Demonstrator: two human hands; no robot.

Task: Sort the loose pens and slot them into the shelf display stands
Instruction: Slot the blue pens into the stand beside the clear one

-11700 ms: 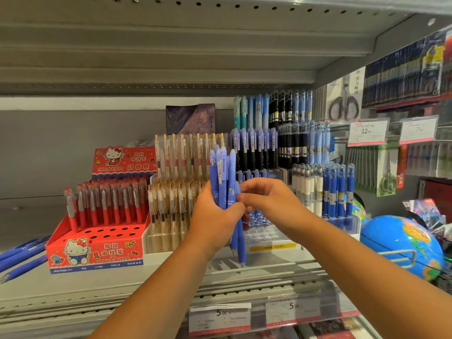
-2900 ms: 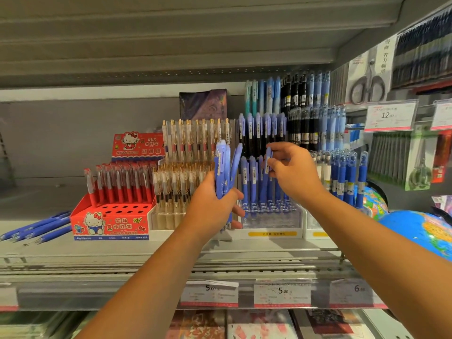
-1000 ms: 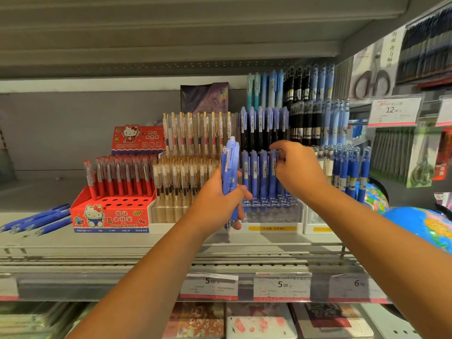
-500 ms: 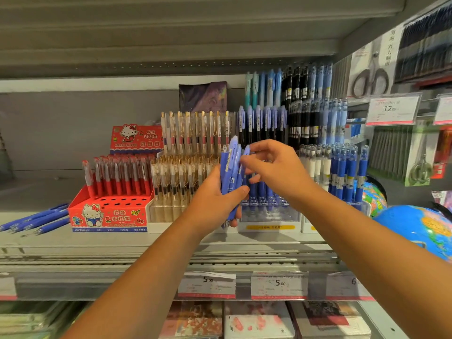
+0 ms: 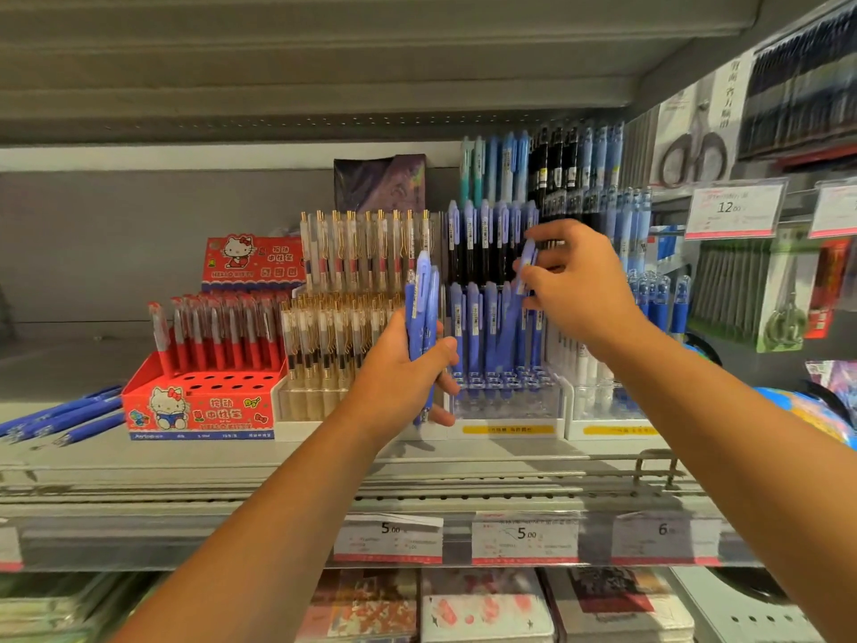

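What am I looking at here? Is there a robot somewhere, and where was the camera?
There is no robot here. These are a person's two bare hands, filmed by one wide-angle camera worn on the head, looking forward and down at a shop shelf.

The left hand grips a bundle of blue pens, held upright. The right hand pinches a single blue pen over the clear display stand, where similar blue pens stand in rows.

To the left stand beige pens and a red cartoon box of red pens. Further left, a few loose blue pens lie flat on the shelf. Price labels sit along the shelf's front edge.
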